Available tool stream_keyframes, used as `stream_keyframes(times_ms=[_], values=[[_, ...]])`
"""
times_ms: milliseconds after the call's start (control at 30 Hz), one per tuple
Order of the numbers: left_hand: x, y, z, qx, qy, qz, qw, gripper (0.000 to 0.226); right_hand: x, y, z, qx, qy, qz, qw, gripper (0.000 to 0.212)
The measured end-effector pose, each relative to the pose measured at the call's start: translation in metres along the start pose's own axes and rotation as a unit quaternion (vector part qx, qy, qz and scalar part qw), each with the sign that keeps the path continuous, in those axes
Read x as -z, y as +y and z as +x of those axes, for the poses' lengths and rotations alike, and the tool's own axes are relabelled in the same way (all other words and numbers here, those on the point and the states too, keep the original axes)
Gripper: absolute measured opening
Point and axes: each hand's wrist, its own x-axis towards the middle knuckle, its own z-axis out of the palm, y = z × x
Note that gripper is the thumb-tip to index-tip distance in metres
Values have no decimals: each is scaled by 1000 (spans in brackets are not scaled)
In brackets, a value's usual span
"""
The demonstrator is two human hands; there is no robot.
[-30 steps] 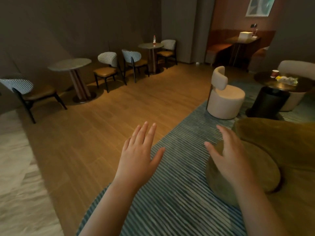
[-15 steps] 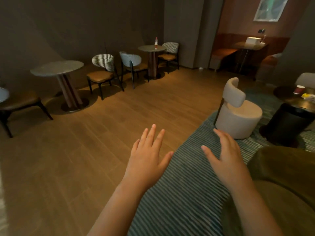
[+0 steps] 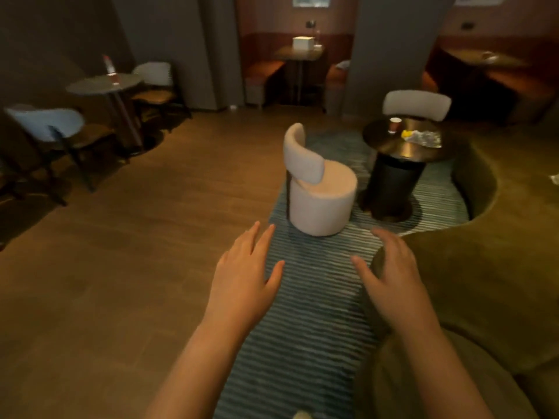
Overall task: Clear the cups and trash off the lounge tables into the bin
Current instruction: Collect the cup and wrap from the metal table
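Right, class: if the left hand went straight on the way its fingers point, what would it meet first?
Probably the cream round chair: the open left hand points its fingers toward the chair's base, with only striped rug between. Depth is hard to judge.

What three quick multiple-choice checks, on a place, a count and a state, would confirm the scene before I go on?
1. Where is the small red-brown paper cup? A on the round dark pedestal table; B in the left hand; C in the right hand.
2. How many cups stand on that table? A two; B one; C four.
3. How are the hands? A both fists; B one gripping the cup; C both open, empty.
Key: 1 A, it stands on the tabletop beside the crumpled pale wrapper; 2 B, only one shows; 3 C, fingers spread, nothing held.
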Motion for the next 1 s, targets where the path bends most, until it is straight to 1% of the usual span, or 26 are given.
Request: stream_keyframes(times_ms=[100,133,267,367,467,600,667,733,833,1000], values=[[-33,-2,80,-14,-59,-3,998,65,-5,21,82,-14,21,9,1000,62],[-41,-5,107,-21,-67,-7,998,65,-5,25,109,-16,32,8,999,62],[-60,-18,220,-37,-44,-32,998,64,-6,41,213,-28,78,-11,996,62],[-84,-30,302,-45,-39,-60,996,63,-19,58,287,-31,74,-30,996,64],[-120,-42,383,-62,-66,-92,992,62,-38,83,358,-34,85,-53,994,65],[-160,-56,498,-78,-109,-121,984,62,-63,113,451,-90,71,-77,990,65],[-174,-57,557,-92,-120,-135,979,61,-70,125,495,-95,70,-88,989,65],[-192,-49,614,-112,-124,-133,977,60,-71,142,540,-99,84,-101,986,63],[-223,-25,688,-139,-136,-133,972,59,-64,170,596,-130,101,-82,983,63],[-300,26,795,-182,-146,-108,966,59,-47,248,677,-171,111,-86,975,63]])
